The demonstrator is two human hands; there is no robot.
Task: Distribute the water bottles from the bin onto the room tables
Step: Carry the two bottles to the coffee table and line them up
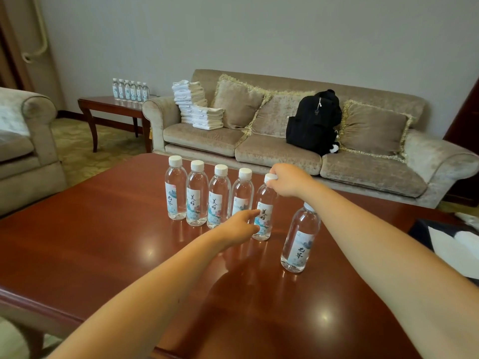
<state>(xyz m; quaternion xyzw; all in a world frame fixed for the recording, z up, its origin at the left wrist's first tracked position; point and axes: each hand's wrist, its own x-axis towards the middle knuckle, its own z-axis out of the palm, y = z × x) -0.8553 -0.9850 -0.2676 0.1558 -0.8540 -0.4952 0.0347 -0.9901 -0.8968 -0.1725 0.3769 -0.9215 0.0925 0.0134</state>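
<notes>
Several clear water bottles with white caps stand in a row [197, 195] on the polished wooden coffee table [103, 242]. My right hand [287, 182] grips the cap of the fifth bottle [267, 200] in that row. My left hand [238, 226] touches the lower part of the same bottle at its label, index finger stretched out. A sixth bottle [300, 239] stands apart, nearer to me on the right, partly behind my right forearm.
A beige sofa [285, 151] behind the table carries folded towels [197, 104], cushions and a black backpack [313, 120]. A side table [108, 104] at the back left bears several more bottles [131, 90]. An armchair [26, 146] stands left. A dark item with white paper [445, 244] lies at the right.
</notes>
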